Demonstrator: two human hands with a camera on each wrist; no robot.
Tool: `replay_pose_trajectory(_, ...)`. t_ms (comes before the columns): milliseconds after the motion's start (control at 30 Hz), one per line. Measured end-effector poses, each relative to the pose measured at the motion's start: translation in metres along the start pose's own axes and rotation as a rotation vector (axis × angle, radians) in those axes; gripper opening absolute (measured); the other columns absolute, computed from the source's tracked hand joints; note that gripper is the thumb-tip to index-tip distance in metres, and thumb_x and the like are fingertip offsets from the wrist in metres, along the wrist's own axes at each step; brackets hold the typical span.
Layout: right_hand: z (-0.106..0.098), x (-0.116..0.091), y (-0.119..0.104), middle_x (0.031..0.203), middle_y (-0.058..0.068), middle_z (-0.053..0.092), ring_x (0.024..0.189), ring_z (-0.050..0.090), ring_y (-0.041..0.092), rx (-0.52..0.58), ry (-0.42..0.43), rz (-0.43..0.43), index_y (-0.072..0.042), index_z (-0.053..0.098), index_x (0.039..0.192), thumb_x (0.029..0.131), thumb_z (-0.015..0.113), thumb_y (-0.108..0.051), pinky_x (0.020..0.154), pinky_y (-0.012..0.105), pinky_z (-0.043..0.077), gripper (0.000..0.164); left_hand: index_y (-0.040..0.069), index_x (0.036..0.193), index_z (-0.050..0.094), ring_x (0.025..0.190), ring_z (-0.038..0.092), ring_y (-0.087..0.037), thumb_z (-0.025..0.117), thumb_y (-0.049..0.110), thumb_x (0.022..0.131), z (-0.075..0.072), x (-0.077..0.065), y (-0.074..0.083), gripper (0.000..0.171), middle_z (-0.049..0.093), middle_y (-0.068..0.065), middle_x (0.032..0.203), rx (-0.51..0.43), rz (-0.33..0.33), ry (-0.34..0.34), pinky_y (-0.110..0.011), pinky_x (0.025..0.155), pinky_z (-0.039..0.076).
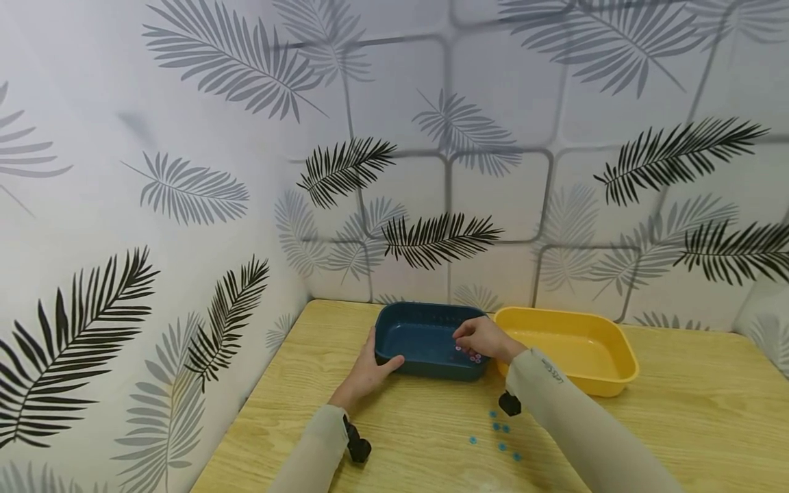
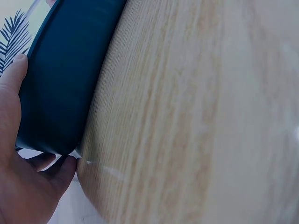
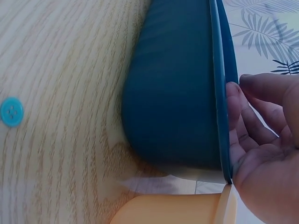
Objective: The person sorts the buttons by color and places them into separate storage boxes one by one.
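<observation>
A dark blue tray point(image 1: 425, 372) stands on the table. My left hand point(image 1: 366, 372) grips its left end, thumb at the near rim and fingers round the end wall; in the left wrist view the fingertips point(image 2: 70, 165) reach its bottom corner. At the tray's right end my right hand point(image 1: 483, 337) dips over the rim with bent fingers, thumb and forefinger close together. Several small pink buttons point(image 1: 474, 358) show just below that hand. In the right wrist view the rim partly hides the fingers point(image 3: 234, 100), and I cannot tell whether they pinch a button.
Right beside the blue tray stands a yellow tray point(image 1: 616, 383), partly behind my right forearm. Several turquoise buttons point(image 1: 502, 446) lie scattered on the wooden table point(image 1: 419, 438) in front, one four-holed button point(image 3: 11, 112) close in the right wrist view. A leaf-patterned wall point(image 1: 407, 205) rises behind the trays.
</observation>
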State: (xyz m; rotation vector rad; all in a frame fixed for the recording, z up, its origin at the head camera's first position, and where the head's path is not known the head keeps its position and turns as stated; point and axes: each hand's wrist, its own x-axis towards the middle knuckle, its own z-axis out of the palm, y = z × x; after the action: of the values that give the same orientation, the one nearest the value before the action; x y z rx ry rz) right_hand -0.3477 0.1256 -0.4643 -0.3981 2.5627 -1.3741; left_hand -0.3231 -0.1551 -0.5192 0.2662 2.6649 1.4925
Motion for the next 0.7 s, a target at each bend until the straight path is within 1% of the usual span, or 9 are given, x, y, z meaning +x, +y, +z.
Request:
replay_pose_trajectory(100, -0.003, -0.005, 0.000, 0.094, 0.019, 0.065, 0.077, 0.060, 0.031, 0.002, 0.001, -0.020, 0.009, 0.061, 0.110, 0.092, 0.058, -0.001, 0.072, 0.045, 0.052, 0.021, 0.014, 0.153, -0.003, 0.141, 0.009, -0.038, 0.063, 0.043, 0.090, 0.002, 0.000, 0.000, 0.096, 0.004, -0.017, 0.157, -0.003, 0.000, -0.004, -0.058, 0.107, 0.019)
replay_pose_trajectory(167, -0.006, -0.007, 0.000, 0.095, 0.017, 0.065, 0.079, 0.061, 0.030, 0.007, 0.010, -0.022, 0.009, 0.061, 0.110, 0.092, 0.059, -0.001, 0.076, 0.045, 0.052, 0.021, 0.014, 0.153, -0.003, 0.141, 0.010, -0.039, 0.063, 0.044, 0.090, 0.002, 0.001, -0.001, 0.096, 0.004, -0.017, 0.156, 0.000, 0.002, -0.004, -0.059, 0.106, 0.019)
replay_pose_trajectory(300, -0.013, -0.014, 0.000, 0.096, 0.013, 0.063, 0.086, 0.062, 0.030, 0.009, 0.020, -0.036, 0.008, 0.061, 0.109, 0.091, 0.060, -0.002, 0.079, 0.040, 0.052, 0.021, 0.015, 0.153, -0.002, 0.141, 0.010, -0.039, 0.063, 0.044, 0.089, 0.003, 0.002, -0.002, 0.096, 0.004, -0.017, 0.156, -0.009, -0.002, 0.004, -0.059, 0.106, 0.019)
replay_pose_trajectory(400, -0.018, -0.020, 0.002, 0.094, 0.010, 0.062, 0.086, 0.062, 0.029, -0.011, 0.017, -0.052, 0.008, 0.061, 0.109, 0.091, 0.061, -0.002, 0.078, 0.038, 0.052, 0.021, 0.013, 0.153, 0.000, 0.141, 0.012, -0.038, 0.065, 0.042, 0.088, 0.004, 0.003, -0.003, 0.097, 0.005, -0.016, 0.157, -0.029, -0.008, 0.016, -0.058, 0.106, 0.020)
replay_pose_trajectory(533, -0.024, -0.028, 0.005, 0.092, 0.007, 0.063, 0.078, 0.058, 0.021, -0.058, 0.022, -0.093, 0.006, 0.063, 0.105, 0.090, 0.062, -0.003, 0.073, 0.036, 0.051, 0.017, 0.013, 0.153, 0.002, 0.140, 0.015, -0.038, 0.067, 0.042, 0.087, 0.004, 0.006, -0.007, 0.098, 0.006, -0.015, 0.157, -0.046, -0.019, 0.026, -0.058, 0.106, 0.022)
replay_pose_trajectory(633, -0.027, -0.036, 0.007, 0.090, 0.006, 0.063, 0.075, 0.056, 0.017, -0.085, 0.028, -0.129, 0.004, 0.064, 0.102, 0.090, 0.062, -0.003, 0.069, 0.033, 0.050, 0.015, 0.013, 0.153, 0.001, 0.140, 0.016, -0.037, 0.068, 0.040, 0.087, 0.005, 0.008, -0.010, 0.097, 0.006, -0.014, 0.157, -0.044, -0.014, 0.029, -0.057, 0.106, 0.023)
replay_pose_trajectory(700, -0.029, -0.041, 0.007, 0.090, 0.005, 0.063, 0.075, 0.056, 0.016, -0.106, 0.033, -0.151, 0.003, 0.064, 0.101, 0.089, 0.062, -0.003, 0.069, 0.031, 0.050, 0.014, 0.012, 0.153, 0.002, 0.140, 0.015, -0.038, 0.068, 0.038, 0.088, 0.005, 0.009, -0.011, 0.097, 0.005, -0.015, 0.157, -0.041, 0.002, 0.032, -0.058, 0.105, 0.023)
